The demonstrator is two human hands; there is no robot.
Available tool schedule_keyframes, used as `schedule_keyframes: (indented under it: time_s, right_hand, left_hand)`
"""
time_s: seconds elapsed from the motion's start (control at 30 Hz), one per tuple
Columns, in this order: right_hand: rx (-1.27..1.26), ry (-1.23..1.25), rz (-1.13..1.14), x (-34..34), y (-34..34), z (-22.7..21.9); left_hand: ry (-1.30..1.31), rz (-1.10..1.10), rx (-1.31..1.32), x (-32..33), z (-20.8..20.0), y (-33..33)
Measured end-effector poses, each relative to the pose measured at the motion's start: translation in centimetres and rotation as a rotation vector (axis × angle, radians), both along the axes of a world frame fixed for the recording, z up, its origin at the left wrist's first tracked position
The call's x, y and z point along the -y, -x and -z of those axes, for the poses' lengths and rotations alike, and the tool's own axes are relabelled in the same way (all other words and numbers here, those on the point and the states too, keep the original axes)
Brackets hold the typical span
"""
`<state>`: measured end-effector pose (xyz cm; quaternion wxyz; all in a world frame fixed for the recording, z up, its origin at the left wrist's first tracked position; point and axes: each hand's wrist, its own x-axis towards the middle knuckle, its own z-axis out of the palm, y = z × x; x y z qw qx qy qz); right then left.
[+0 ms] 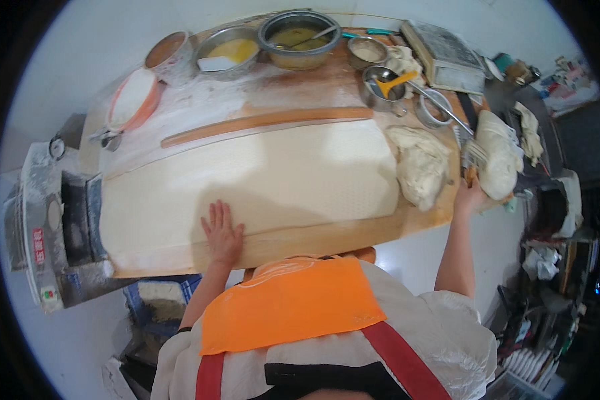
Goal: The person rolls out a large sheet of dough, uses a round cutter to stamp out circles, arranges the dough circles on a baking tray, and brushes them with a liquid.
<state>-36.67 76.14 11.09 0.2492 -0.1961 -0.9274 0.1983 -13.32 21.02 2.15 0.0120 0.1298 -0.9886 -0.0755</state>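
Note:
A long sheet of rolled-out dough (293, 173) covers much of the wooden table, with faint dots over parts of it. My left hand (223, 235) lies flat on its near edge, fingers spread. At the table's right side, my right hand (471, 195) is closed around the handle of a wooden-handled tool (472, 175). Its pale, bristly-looking head points away from me; I cannot tell its exact kind. A soft lump of dough (421, 167) sits left of this hand, and a smooth thick dough roll (498, 157) lies just to its right.
Behind the sheet lies a long rolling pin (267, 125). Along the back stand a basin of yellow liquid (228, 52), a dark-rimmed pot (299, 41), a metal cup with a yellow scraper (383, 90) and a scale (442, 53). A floury machine (43, 227) adjoins the left edge.

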Motion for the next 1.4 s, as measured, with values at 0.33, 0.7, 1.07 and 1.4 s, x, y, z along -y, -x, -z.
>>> schedule_keyframes:
  time_s: [0.33, 0.7, 1.07, 1.4]
  right_hand:
    - [-0.167, 0.137, -0.375, 15.0, 5.6, -1.0]
    - [0.039, -0.012, -1.284, 40.3, 9.8, 8.7]
    - [0.085, -0.117, -1.395, 66.3, 1.5, 10.9]
    - [0.129, -0.163, -1.483, 68.8, -0.3, 7.7]
  left_hand:
    - [-0.068, -0.004, -0.049, 2.9, 0.2, -2.3]
    - [-0.072, -0.028, -0.055, 11.0, -2.0, -6.4]
    - [-0.246, -0.052, -0.059, 11.7, -2.0, -6.5]
    - [-0.395, -0.361, -0.494, 25.5, -1.3, -0.7]
